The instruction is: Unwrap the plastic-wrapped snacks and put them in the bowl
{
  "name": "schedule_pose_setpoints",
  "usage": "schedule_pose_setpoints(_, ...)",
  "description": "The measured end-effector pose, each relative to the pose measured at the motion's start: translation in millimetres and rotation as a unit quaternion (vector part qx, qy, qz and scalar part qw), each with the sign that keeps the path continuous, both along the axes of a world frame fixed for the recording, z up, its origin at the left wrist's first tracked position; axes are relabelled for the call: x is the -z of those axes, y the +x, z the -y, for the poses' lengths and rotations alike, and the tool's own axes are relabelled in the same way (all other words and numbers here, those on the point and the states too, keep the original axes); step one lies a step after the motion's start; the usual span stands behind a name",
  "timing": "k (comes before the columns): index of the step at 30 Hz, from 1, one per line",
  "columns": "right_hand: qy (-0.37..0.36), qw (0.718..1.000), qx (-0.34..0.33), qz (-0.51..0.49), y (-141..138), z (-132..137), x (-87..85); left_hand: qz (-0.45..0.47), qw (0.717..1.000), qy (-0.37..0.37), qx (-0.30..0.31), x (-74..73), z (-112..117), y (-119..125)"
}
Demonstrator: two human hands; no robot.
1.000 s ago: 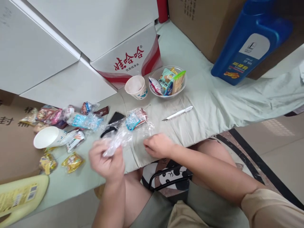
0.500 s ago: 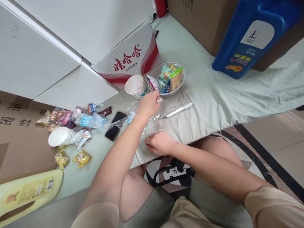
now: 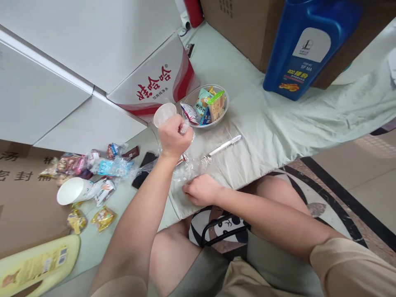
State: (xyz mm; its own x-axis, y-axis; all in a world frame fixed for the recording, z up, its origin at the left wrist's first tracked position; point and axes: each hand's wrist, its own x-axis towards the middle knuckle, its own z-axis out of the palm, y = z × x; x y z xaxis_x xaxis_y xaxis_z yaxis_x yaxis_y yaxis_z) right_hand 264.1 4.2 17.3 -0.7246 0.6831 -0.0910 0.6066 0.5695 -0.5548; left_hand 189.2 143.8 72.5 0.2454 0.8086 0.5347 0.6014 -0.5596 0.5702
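My left hand [image 3: 175, 138] is closed in a fist around crumpled clear plastic, raised just in front of an upright paper cup [image 3: 163, 114]. Below it, a clear plastic bag [image 3: 185, 169] spreads across the cloth, with a small packet partly showing inside. My right hand [image 3: 202, 189] rests on the cloth at the bag's near edge, fingers curled; what they hold, if anything, is hidden. Right of the cup stands a clear plastic bowl [image 3: 228, 108] of wrapped snacks. A white pen [image 3: 225, 145] lies to the right of the bag.
On the left are several wrapped sweets [image 3: 103, 218], a tipped paper cup [image 3: 73, 190] and a dark phone [image 3: 140, 177] partly under plastic. A pale yellow jug [image 3: 40, 266] lies at lower left. A white box [image 3: 154, 88] and a blue jug [image 3: 297, 62] stand behind.
My left hand has turned, risen slightly and moved left toward the cup, still gripping plastic. The packet in the bag shows differently. My right hand stays in much the same place on the cloth.
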Motion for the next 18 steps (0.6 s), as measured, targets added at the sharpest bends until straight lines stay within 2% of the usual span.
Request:
schedule_pose_setpoints(2,-0.001,1.0,-0.003,-0.005,1,0,0.3,0.161,0.982,-0.096,0.0,-4.5,-8,-2)
schedule_pose_setpoints(4,0.0,1.0,-0.001,-0.01,1,0,1.2,0.304,0.928,-0.216,-0.001,-8.0,-19,-10)
schedule_pose_setpoints(5,0.002,1.0,-0.001,-0.011,0,0,1.8,0.347,0.9,-0.262,-0.006,-9.5,-24,-16)
schedule_pose_setpoints(6,0.003,1.0,-0.001,-0.012,0,0,2.2,0.369,0.886,-0.28,-0.018,-10.9,-30,-23)
schedule_pose_setpoints(7,0.002,1.0,-0.003,-0.013,-1,0,2.5,0.375,0.886,-0.269,-0.036,-12.2,-36,-30)
schedule_pose_setpoints(8,0.0,1.0,-0.005,-0.012,-2,0,2.6,0.361,0.9,-0.235,-0.061,-13.6,-42,-37)
schedule_pose_setpoints(9,-0.003,1.0,-0.006,-0.012,-2,0,2.3,0.326,0.923,-0.185,-0.092,-15.1,-48,-43)
schedule_pose_setpoints(11,-0.006,1.0,-0.006,-0.012,-3,1,1.2,0.19,0.966,-0.086,-0.154,-18.1,-58,-53)
schedule_pose_setpoints(13,-0.006,1.0,-0.003,-0.01,-5,1,-0.5,0.013,0.982,-0.026,-0.185,-20.3,-68,-58)
schedule_pose_setpoints(15,-0.005,1.0,-0.002,-0.007,-5,0,-2.0,-0.146,0.973,-0.016,-0.18,-20.7,-77,-55)
schedule_pose_setpoints(18,-0.011,1.0,-0.004,-0.005,-5,-1,-2.8,-0.305,0.939,-0.071,-0.143,-17.9,-90,-41)
